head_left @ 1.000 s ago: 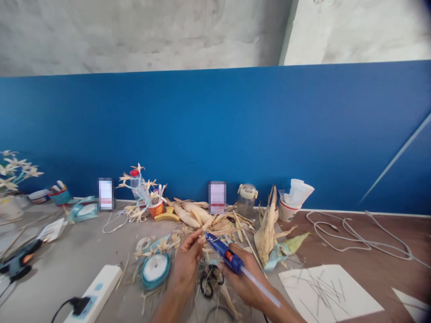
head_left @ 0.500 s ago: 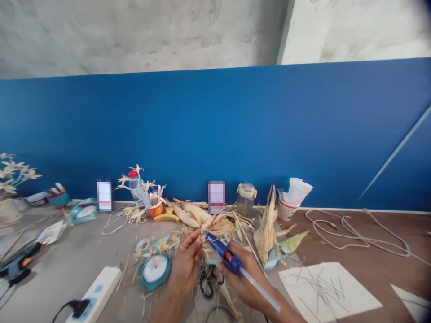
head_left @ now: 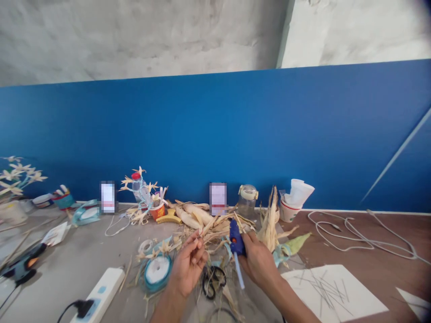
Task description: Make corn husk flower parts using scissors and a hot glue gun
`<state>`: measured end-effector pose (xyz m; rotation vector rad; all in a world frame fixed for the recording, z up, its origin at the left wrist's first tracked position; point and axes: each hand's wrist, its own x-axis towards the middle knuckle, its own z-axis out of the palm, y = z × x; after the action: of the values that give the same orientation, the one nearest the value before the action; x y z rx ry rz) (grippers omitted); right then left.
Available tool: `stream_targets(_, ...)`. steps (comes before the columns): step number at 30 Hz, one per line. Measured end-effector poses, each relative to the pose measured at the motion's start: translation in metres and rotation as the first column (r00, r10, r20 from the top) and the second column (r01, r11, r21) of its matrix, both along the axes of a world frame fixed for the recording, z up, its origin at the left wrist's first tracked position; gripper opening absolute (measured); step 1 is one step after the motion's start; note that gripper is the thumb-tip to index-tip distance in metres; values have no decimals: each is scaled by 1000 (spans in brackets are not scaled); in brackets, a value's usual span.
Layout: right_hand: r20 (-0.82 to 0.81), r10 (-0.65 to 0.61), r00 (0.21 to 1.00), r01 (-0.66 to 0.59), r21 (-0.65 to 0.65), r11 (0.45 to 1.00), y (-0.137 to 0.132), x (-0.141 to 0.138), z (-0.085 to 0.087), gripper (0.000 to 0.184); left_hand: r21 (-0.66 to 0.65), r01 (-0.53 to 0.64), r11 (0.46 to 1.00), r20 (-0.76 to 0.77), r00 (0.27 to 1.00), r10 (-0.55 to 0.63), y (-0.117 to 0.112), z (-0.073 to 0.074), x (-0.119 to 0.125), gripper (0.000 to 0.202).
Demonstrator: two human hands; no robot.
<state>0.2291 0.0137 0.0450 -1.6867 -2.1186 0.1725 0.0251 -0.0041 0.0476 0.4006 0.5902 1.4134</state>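
Observation:
My right hand (head_left: 258, 256) grips a blue hot glue gun (head_left: 236, 241), its nozzle pointing away from me and a clear glue stick (head_left: 239, 272) jutting from its back. To the left, my left hand (head_left: 189, 261) is closed in a pinch, palm partly up. A tiny pale bit shows at its fingertips, too small to name for certain. Beyond both hands lies a heap of dried corn husks (head_left: 193, 214). Black-handled scissors (head_left: 215, 281) rest among husk scraps between my wrists. A spool of blue ribbon (head_left: 158, 271) lies just left of my left hand.
A white power strip (head_left: 101, 294) lies front left, near another glue gun (head_left: 23, 264). Husk flowers (head_left: 139, 193), a paper cup (head_left: 157, 211), a lidded jar (head_left: 247, 202) and a phone (head_left: 218, 198) line the blue partition (head_left: 215, 130). Thin wires lie on white paper (head_left: 363, 300) at right.
My right hand has drawn the glue gun to the right, away from my left fingertips, and turned it to point more straight ahead. My left hand stays pinched, turned slightly.

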Motion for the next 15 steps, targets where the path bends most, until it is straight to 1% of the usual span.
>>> stream_targets(2,103,-6,995,7,-2,1000,-2,-3,-3,21,10,11,1000,-1,1000,-11,0,0,0,27)
stream_targets(4,152,-6,988,9,-17,1000,-3,-6,-9,22,9,14,1000,-9,1000,-14,0,0,0,25)
stream_targets(8,176,21,984,-4,-96,995,-2,-5,-19,30,15,18,1000,-22,1000,-17,0,-2,0,23)
stream_targets(10,188,22,982,0,-113,994,-3,-3,-19,31,21,23,999,-22,1000,-23,0,-2,0,23)
stream_targets(11,190,19,982,0,-101,995,-3,-2,-16,31,22,25,999,-19,1000,-24,0,-2,0,23)
stream_targets(13,142,16,990,-10,-42,999,-5,-2,-8,28,21,26,999,-11,1000,-26,0,-1,1,24)
stream_targets(14,74,28,997,-28,-8,1000,-5,-3,-3,26,19,28,999,-7,1000,-28,-1,-1,1,24)
stream_targets(15,-30,60,998,-59,24,998,-6,-5,3,24,18,33,999,-3,999,-33,-1,-1,2,24)
